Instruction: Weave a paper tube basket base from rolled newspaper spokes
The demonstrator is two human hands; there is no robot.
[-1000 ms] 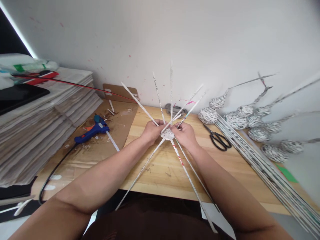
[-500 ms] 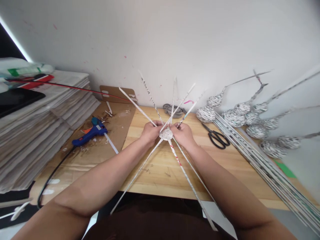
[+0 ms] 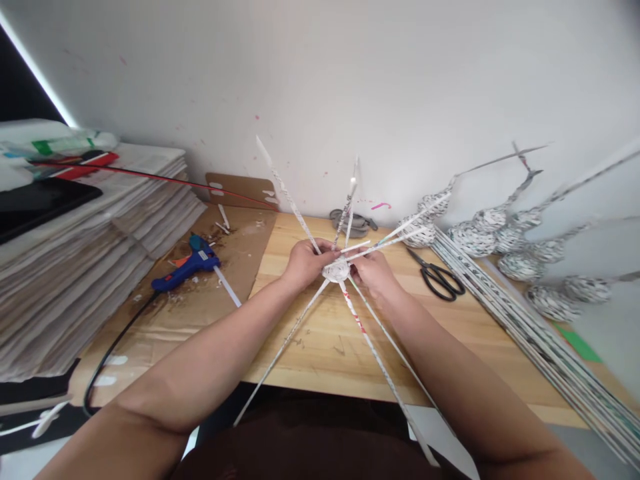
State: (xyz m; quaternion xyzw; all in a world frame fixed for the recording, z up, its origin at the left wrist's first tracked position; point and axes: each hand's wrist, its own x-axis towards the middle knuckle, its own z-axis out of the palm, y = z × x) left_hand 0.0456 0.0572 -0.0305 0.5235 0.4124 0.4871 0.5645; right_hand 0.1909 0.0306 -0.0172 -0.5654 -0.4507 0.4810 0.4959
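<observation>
Between my hands is a small woven paper piece [image 3: 337, 271], a pale round centre with several rolled newspaper tubes spreading from it like spokes. My left hand [image 3: 307, 265] is closed on its left edge, thumb over the top near the base of the tubes. On the right edge my right hand [image 3: 374, 272] grips the piece, its fingertips partly hidden behind the tubes. Two tubes [image 3: 400, 233] slant out to the right across the right hand. Three more point toward my body, one of them with red print [image 3: 356, 313].
Black scissors [image 3: 437, 277] lie right of my hands, beside a bundle of paper tubes [image 3: 520, 333]. Several woven gourd-like shapes [image 3: 473, 237] rest against the wall. At left are a blue glue gun [image 3: 187, 265] on cardboard and a tall stack of newspapers [image 3: 125, 220].
Tubes at the top of the piece have swung over to the right and lower. My left thumb has moved inward over the centre. The view has shifted slightly.
</observation>
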